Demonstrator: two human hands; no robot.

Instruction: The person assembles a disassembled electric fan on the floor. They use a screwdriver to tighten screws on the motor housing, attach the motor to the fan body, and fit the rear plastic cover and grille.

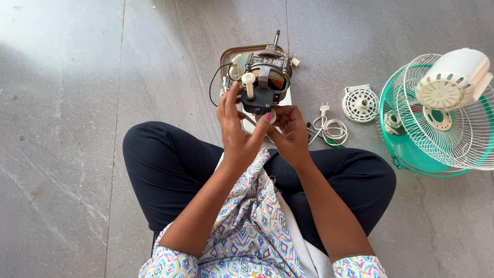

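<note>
A dark metal fan motor [266, 77] with a shaft, copper windings and black and white wires is held up in front of me, above a metal tray [232, 51]. My left hand [235, 128] grips the motor's left side and underside, thumb near a white plastic knob [248, 82]. My right hand [289, 128] pinches a small white part at the motor's bottom right. I sit cross-legged on the floor in dark trousers.
A grey stone floor lies all around. To the right are a coiled white power cord with plug [329, 126], a round white vented cover [360, 104], and a green fan grille with a white motor housing [453, 82] on it.
</note>
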